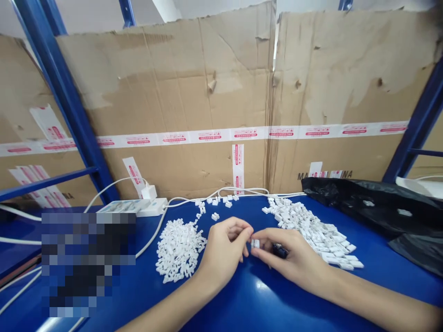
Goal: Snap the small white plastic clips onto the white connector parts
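My right hand (294, 251) pinches a small white plastic block (255, 243) with darker slots between thumb and forefinger. Close against it, my left hand (226, 242) has thumb and forefinger pressed together; whatever sits between those fingertips is too small or hidden to make out. Left of my left hand lies a heap of tiny white plastic pieces (180, 251). Beyond my right hand spreads a pile of larger white plastic blocks (311, 226). A dark object (279, 250) shows partly beneath the right palm.
Several loose white blocks (215, 216) lie toward the back of the blue table (238, 299). A white power strip (152, 207) with cables stands at back left. Black plastic bag (349, 207) lies at right. Cardboard (187, 101) walls the back. A pixelated patch covers the left.
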### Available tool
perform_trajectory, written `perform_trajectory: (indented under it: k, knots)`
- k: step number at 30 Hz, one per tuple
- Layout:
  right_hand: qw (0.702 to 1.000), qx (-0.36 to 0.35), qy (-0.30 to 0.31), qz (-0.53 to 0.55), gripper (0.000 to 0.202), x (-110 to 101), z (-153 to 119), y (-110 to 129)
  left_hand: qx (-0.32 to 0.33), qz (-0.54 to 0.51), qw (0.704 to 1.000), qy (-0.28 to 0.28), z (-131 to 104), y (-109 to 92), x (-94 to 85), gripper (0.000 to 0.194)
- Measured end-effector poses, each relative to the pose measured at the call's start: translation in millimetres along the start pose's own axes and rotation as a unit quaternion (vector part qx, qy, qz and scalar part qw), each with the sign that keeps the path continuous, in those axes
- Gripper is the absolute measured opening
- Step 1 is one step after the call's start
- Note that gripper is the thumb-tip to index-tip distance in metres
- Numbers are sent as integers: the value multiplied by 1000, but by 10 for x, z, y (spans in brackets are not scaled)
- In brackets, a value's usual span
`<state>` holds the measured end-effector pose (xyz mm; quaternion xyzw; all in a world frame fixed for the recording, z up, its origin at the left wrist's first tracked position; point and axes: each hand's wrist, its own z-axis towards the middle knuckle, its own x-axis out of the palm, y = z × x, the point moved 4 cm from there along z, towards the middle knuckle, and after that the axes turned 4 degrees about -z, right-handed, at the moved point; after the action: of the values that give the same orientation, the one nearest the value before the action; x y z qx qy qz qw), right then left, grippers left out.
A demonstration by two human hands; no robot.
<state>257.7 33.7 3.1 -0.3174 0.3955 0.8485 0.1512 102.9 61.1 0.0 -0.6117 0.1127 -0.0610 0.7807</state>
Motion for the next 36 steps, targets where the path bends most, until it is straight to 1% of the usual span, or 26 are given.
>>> perform_trajectory:
  k: [2, 4, 6, 9, 10, 12, 15, 18, 21, 24, 28, 30, 33, 36]
  knots:
    - [999, 23, -11, 30, 19, -18, 14, -46, 19, -22, 999, -13, 54, -8, 48, 16]
    - [997, 39, -21, 61, 20, -39, 18, -82, 28, -35, 999, -16, 48, -34, 36, 19]
    - [993, 54, -32, 96, 24, -61, 16, -101, 17, -31, 999, -9, 3, -59, -10, 19]
    - [982, 77, -53, 167, 28, -85, 16, -120, 0, -27, 999, -20, -61, -78, -85, 18]
    - [977, 88, -62, 183, 28, -88, 16, -130, 0, -20, 999, -24, -70, -73, -97, 18]
    - [972, 99, -72, 200, 28, -83, 17, -144, -4, -3, 1000, -12, -73, -40, -83, 20]
    - [975, 86, -65, 193, 27, -66, 19, -126, -8, 6, 1000, 3, -64, 9, -45, 23]
    - [985, 59, -57, 149, 26, -67, 18, -84, 9, -5, 1000, -1, -57, 4, -40, 22]
    - [992, 36, -47, 111, 22, -71, 21, -36, 24, -24, 999, 13, -49, -12, -43, 19]
    - [993, 31, -45, 100, 18, -79, 28, -6, 23, -13, 999, 28, -43, -9, -45, 14]
    - [993, 33, -54, 97, 17, -87, 37, -6, 21, -15, 999, 33, -39, 0, -55, 12]
    - [992, 43, -64, 97, 18, -89, 39, -29, 15, -37, 999, 30, -34, 6, -66, 14]
    - [992, 53, -66, 98, 20, -81, 37, -69, 2, -74, 997, 19, -20, 19, -80, 23]
    - [994, 35, -55, 87, 18, -67, 30, -81, -11, -103, 995, 14, -1, 25, -78, 27]
